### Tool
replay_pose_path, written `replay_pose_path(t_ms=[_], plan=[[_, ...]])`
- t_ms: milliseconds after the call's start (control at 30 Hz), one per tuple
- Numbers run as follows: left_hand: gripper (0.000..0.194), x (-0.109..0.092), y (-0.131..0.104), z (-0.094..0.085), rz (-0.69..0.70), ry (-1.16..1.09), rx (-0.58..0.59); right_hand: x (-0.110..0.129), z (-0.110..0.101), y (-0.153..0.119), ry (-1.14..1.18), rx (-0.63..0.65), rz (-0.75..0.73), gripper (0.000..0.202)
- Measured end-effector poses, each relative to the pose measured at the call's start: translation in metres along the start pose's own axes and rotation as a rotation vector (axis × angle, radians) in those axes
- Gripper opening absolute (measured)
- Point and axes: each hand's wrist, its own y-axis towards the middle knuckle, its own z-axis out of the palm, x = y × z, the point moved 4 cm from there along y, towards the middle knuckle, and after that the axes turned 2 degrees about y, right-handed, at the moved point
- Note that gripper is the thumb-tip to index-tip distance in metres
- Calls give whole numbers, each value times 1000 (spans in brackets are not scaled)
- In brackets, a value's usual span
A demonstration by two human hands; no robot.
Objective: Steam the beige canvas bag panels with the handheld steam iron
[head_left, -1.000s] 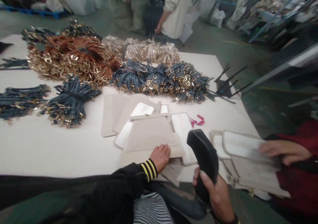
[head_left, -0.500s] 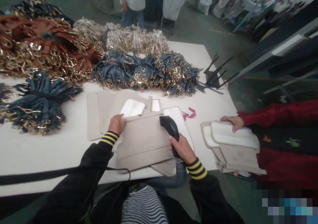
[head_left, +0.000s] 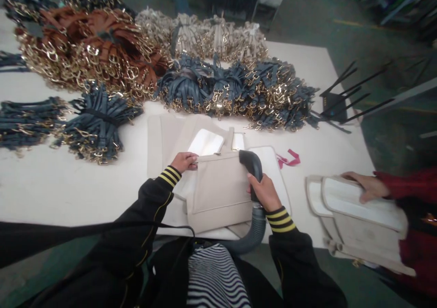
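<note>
My right hand [head_left: 266,192] is wrapped round a black vacuum nozzle [head_left: 251,164]. From its lower end a grey ribbed hose [head_left: 256,229] bends down over the table's near edge. The nozzle's tip meets the upper right part of a beige bag panel [head_left: 221,189]. With fingers closed, my left hand [head_left: 185,162] pinches the panel's upper left corner. White-faced panels [head_left: 206,142] and more beige pieces [head_left: 160,139] lie beneath and behind it.
Strap bundles with gold clasps, blue [head_left: 191,82], brown [head_left: 109,37] and cream [head_left: 218,34], pile along the far side. A black device with rods [head_left: 332,107] stands at the right edge. Pink ribbon [head_left: 290,158] lies nearby. Another person's hand [head_left: 370,187] rests on stacked panels [head_left: 362,203].
The view has shifted left, so everything sits further right. The nozzle is more upright, its tip at the panel's upper edge. My left fingers have closed on the panel's corner.
</note>
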Motion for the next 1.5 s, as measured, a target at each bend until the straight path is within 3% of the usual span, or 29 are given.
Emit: replay_pose_path(t_ms=[133,200,333,467,567,667,800,967,1067,1300,1400,1500], plan=[[32,5,2,-1,0,-10,11,13,-2,-16,-15,-27,-58,22],[30,5,2,0,-2,-21,1,20,10,-30,-81,91,-102,21],[23,0,-7,2,-18,-112,4,37,53,-55,-278,320,-208,20],[18,-7,-12,7,-14,-257,69,54,77,-58,-363,282,-271,23],[19,-3,-10,6,17,-298,12,56,64,-59,-241,202,-242,26],[31,13,-16,-4,107,-178,-140,41,41,-70,-202,211,-199,25],[30,48,-56,-16,190,36,-281,10,30,-97,-356,369,-221,21],[20,102,-112,4,-150,-87,-137,-20,46,-132,-557,585,-317,26],[24,113,-125,22,-251,-312,-75,-30,56,-143,-609,667,-291,30],[26,109,-126,30,-290,-531,-2,-28,71,-148,-594,609,-307,30],[23,108,-129,30,-293,-543,21,-24,64,-148,-503,492,-319,30],[21,106,-131,30,-286,-556,17,-26,48,-147,-416,382,-241,30]])
